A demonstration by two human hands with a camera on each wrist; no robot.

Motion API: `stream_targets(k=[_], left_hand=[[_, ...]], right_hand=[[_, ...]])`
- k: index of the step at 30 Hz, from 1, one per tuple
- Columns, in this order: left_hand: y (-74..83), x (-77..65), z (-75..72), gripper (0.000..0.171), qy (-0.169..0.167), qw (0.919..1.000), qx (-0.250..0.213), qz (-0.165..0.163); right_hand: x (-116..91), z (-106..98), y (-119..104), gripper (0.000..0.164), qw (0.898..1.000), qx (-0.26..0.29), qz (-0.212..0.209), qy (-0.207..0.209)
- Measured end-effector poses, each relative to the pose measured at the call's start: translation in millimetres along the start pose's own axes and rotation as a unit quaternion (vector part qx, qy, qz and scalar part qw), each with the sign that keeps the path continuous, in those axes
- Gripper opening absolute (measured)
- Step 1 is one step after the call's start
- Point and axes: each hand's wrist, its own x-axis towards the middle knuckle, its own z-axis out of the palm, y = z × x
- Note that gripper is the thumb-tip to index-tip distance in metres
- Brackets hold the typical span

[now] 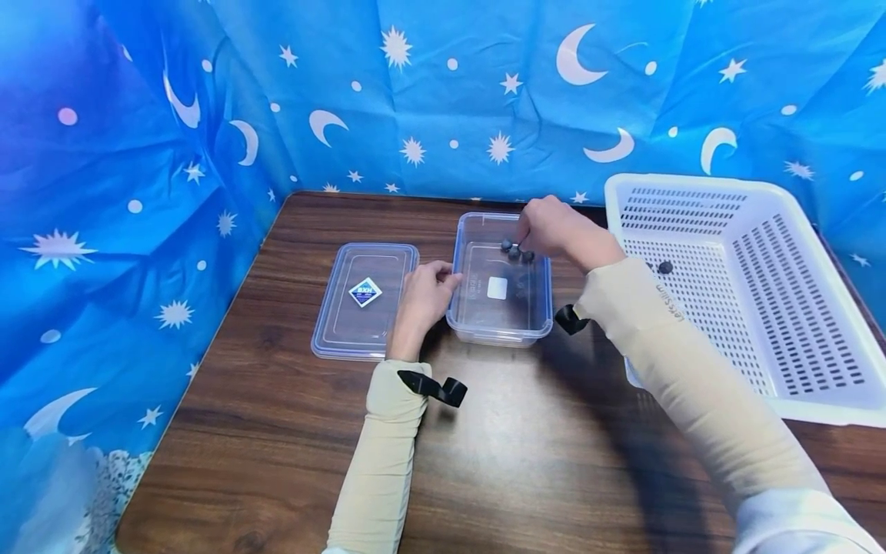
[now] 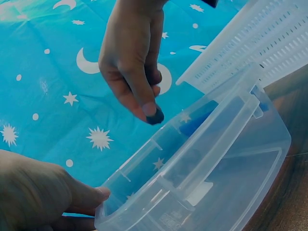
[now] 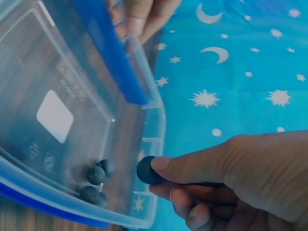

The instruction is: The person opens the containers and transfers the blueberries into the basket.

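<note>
My right hand (image 1: 554, 225) is over the far right corner of a clear plastic food box (image 1: 500, 335). Thumb and finger pinch a small dark blue ball (image 3: 146, 170), smooth and blueberry-like, above the box's rim. More such balls (image 3: 96, 175) lie on the floor of the box near that corner. On the left side, my left hand (image 1: 427, 294) grips the box's rim, thumb on the edge and the other fingers partly hidden behind the wall.
A clear lid (image 1: 339, 308) with a blue-and-white label lies left of the box, partly under my left hand. To the right stands a white slotted basket (image 1: 817, 412) with one dark ball (image 1: 665, 267) inside. A blue star-patterned cloth (image 1: 477, 92) hangs behind the wooden table (image 1: 291, 446).
</note>
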Motion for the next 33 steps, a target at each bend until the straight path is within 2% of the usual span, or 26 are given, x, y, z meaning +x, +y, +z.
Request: stream_targets(k=[6,9,12,21,27,33], left_hand=[[1.9,-0.7,0.0,0.029,-0.005,0.9999,-0.008,-0.004],[2.2,-0.6,1.2,0.029,-0.005,0.9999,-0.010,-0.003],[1.6,-0.1,2.1,0.028,-0.004,0.9999,-0.011,-0.002],[1.3,-1.6,1.1,0.029,-0.012,0.9996,-0.021,-0.017],[2.7,-1.4,0.9,0.029,-0.013,0.9995,-0.020,-0.022],[2.8,-0.8,0.3,0.030,-0.013,0.9996,-0.016,-0.018]], right_hand=[[-12,-10,11,0.015,0.999,0.012,-0.034,0.038],[-18,-13,17,0.014,0.998,0.014,-0.032,0.057],[-24,-16,21,0.012,0.997,0.018,-0.020,0.067],[-38,-26,32,0.014,0.997,0.046,0.015,0.063],[-48,-33,48,0.015,0.995,0.050,0.026,0.078],[-60,-37,68,0.019,0.993,0.064,0.067,0.079]])
